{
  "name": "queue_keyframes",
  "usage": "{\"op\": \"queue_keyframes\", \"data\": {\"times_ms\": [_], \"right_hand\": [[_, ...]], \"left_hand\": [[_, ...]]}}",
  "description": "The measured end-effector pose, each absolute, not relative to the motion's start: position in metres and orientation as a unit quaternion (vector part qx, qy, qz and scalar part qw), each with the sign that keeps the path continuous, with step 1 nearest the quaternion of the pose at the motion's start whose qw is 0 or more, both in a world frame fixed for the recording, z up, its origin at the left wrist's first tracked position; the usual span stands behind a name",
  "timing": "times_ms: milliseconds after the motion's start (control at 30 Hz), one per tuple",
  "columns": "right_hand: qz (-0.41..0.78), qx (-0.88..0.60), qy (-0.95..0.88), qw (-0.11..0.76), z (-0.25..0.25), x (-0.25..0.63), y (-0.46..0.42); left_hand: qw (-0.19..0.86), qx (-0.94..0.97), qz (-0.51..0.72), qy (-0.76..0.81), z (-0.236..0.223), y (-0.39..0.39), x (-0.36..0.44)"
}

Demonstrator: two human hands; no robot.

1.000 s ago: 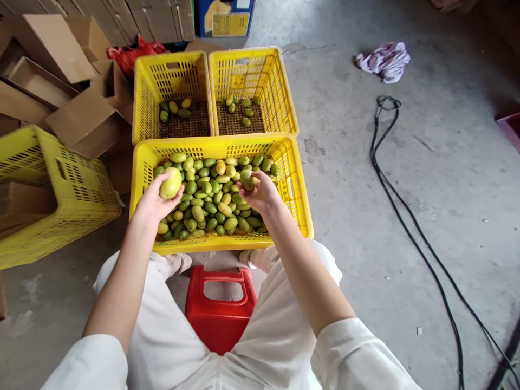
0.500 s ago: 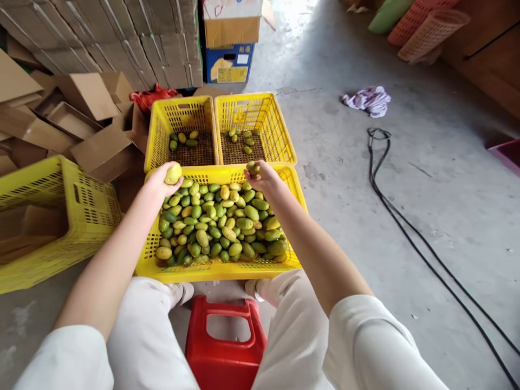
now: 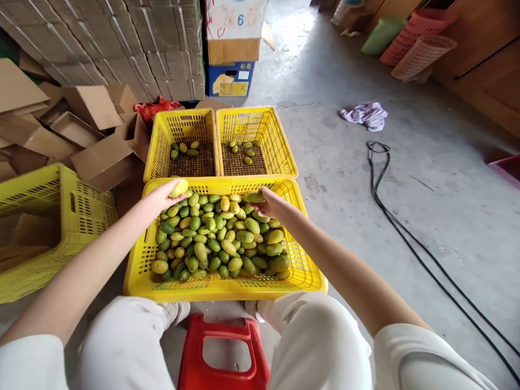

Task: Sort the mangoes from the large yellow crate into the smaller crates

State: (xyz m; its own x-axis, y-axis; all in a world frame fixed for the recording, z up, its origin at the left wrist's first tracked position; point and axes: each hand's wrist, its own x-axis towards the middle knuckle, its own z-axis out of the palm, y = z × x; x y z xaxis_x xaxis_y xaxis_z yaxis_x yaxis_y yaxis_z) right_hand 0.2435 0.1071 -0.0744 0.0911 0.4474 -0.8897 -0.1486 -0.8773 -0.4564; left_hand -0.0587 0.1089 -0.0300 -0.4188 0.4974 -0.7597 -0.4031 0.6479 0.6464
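**Yellow fruit in one hand, green fruit in the other, at the far edge of the front crate**

The left hand, left of the frame's centre, pinches the yellow fruit with the thumb on top and the fingers beneath, over the crate's upper-left corner. The right hand, just right of centre, has its fingers curled around the green fruit beside the crate's far rim; whether that fruit touches the pile below cannot be told.

The front crate, yellow plastic with slotted walls, fills the middle of the frame and holds a broad heap of loose oval fruits, from dark green to yellow. Just beyond it, in the upper middle, stand two more yellow crates side by side: the rear left crate and the rear right crate, each with a few fruits on its floor.

At the left edge, a yellow-green crate contains cardboard, with open cardboard boxes strewn behind it. Stacked flat cartons rise at the upper left, next to a blue carton. A red plastic stool sits at bottom centre between the person's knees. On the grey floor at right lie a crumpled pale cloth and a doubled black cable.
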Motion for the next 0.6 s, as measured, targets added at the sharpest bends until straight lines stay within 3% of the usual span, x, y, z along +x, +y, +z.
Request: {"op": "queue_keyframes", "data": {"times_ms": [67, 200, 267, 600], "right_hand": [[0.657, -0.694, -0.124, 0.267, -0.072, 0.248, 0.129], [0.631, -0.619, -0.161, 0.439, -0.071, 0.248, 0.163], [0.608, -0.620, -0.187, 0.459, -0.074, 0.245, 0.164], [0.595, -0.693, -0.330, 0.238, -0.126, 0.222, 0.109]], "left_hand": [[0.540, 0.059, 0.446, 0.711, -0.027, 0.127, -0.062], [0.568, 0.160, 0.472, 0.655, -0.027, 0.152, -0.072], [0.559, 0.207, 0.455, 0.661, -0.034, 0.150, -0.077], [0.492, 0.303, 0.216, 0.787, -0.099, 0.070, -0.111]]}}
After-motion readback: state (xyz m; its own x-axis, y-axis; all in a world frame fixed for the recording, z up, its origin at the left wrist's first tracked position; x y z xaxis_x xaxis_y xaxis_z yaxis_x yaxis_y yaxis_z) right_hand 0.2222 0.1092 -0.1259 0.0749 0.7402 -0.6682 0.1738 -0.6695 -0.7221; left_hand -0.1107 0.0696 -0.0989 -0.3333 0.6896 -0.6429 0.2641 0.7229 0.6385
